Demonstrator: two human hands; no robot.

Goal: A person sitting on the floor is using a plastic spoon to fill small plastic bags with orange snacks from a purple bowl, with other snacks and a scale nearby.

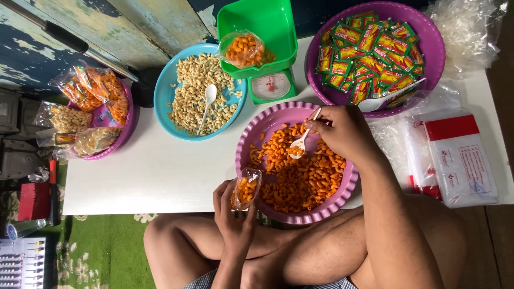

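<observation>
- two hands at work: your right hand (342, 131) pinches a white plastic spoon (301, 142) loaded with orange curls.
- your left hand (231, 211) grips a small clear bag (246, 188), partly filled with the same orange snack, mouth open, at 9 o'clock of the pink bowl (270, 119).
- at 12 o'clock of that bowl stands a green scale (270, 85).

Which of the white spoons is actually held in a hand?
The one over the orange snacks in the pink bowl: the right hand grips that spoon; the others lie untouched.
</observation>
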